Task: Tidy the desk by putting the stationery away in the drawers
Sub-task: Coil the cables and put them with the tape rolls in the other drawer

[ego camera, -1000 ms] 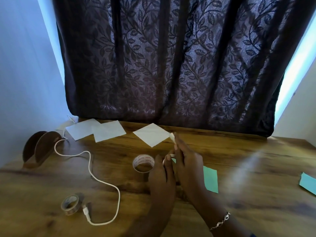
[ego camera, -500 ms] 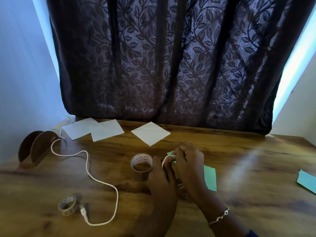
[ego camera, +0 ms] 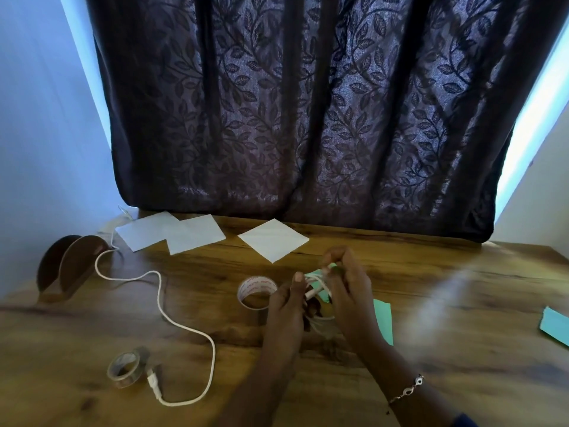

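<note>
Both my hands work at the middle of the wooden desk [ego camera: 462, 318] on a small bundle of white cable [ego camera: 317, 283]. My left hand [ego camera: 286, 306] grips the coiled part from the left. My right hand [ego camera: 348, 288] pinches the cable's end above the coil. A wide roll of clear tape [ego camera: 257, 291] stands just left of my left hand. A smaller tape roll [ego camera: 124, 366] lies near the front left. Green paper [ego camera: 383, 322] shows under my right wrist.
A long white charging cable [ego camera: 160, 291] snakes across the left half of the desk. Three white paper squares [ego camera: 274, 238] lie along the back by the dark curtain [ego camera: 308, 118]. A brown curved holder [ego camera: 67, 266] stands far left. Another green sheet [ego camera: 554, 326] lies at the right edge.
My right hand came down from its raised position and brought the cable end onto the coil that my left hand holds. The other things on the desk have stayed put.
</note>
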